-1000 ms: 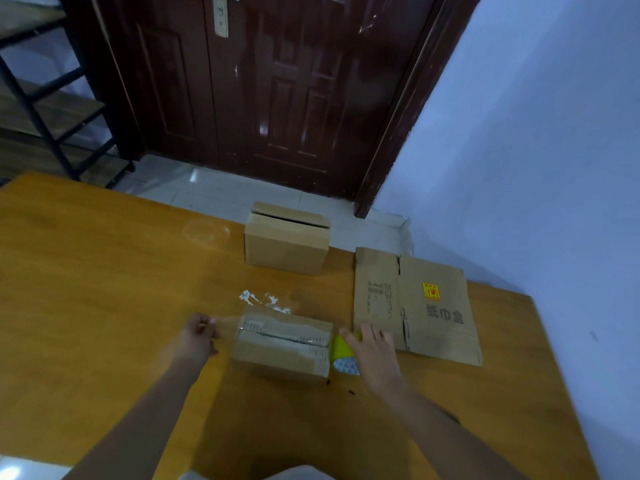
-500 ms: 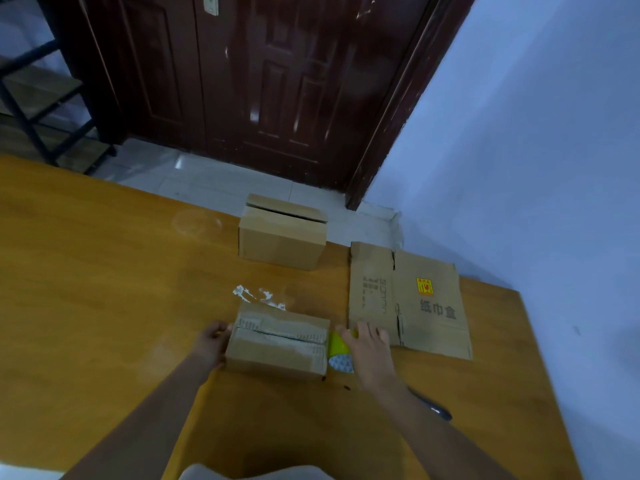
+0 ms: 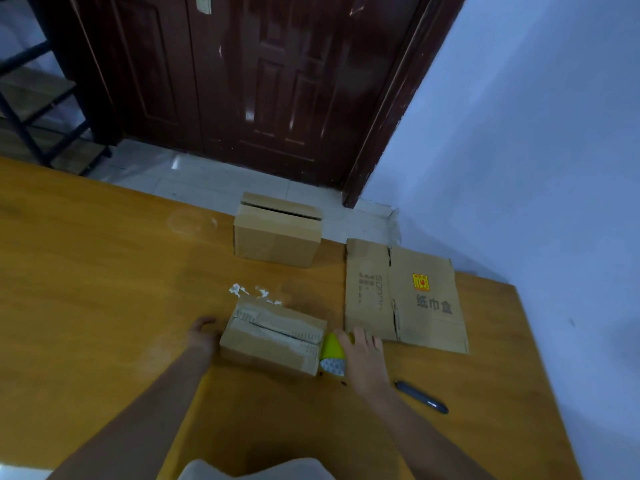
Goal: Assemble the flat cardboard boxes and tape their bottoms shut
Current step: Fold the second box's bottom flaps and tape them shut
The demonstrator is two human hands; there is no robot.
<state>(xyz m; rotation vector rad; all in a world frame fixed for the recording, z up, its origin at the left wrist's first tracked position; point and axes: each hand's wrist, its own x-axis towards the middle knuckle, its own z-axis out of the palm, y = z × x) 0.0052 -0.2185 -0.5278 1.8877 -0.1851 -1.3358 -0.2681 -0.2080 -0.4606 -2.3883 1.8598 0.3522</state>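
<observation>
Your left hand (image 3: pixel 202 336) rests against the left end of the small brown cardboard box (image 3: pixel 273 339) that lies on the orange-brown wooden surface (image 3: pixel 104 289) in front of you. Its fingers curl loosely at the box's end wall, and whether they grip it or only press on it cannot be told. Your right hand (image 3: pixel 363 355) sits at the opposite end of the box, fingers spread and lying over a yellow-green tape dispenser (image 3: pixel 332 353), whose patterned grey-white lower part touches the box's right end. Clear tape runs along the seam on the upward face of this box, with printed marks showing along the flaps.

Just beyond the box, a few crumpled white scraps of tape (image 3: pixel 254 294) lie on the surface. Farther away, near the far edge, a second brown cardboard box (image 3: pixel 277 232) stands assembled, with a dark slit between its top flaps. To the right of both boxes, a flat unfolded brown cardboard box blank (image 3: pixel 405 296) lies on the surface, carrying a yellow and red label and dark printed characters; your right fingertips are just beside its near left corner. A dark pen-like tool (image 3: pixel 422 396) lies on the surface to the right of your right forearm.

Past the surface stand a dark red-brown panelled door (image 3: pixel 242 81), a pale blue wall (image 3: pixel 536 133) and a black metal shelf frame (image 3: pixel 31 98) at the left.
</observation>
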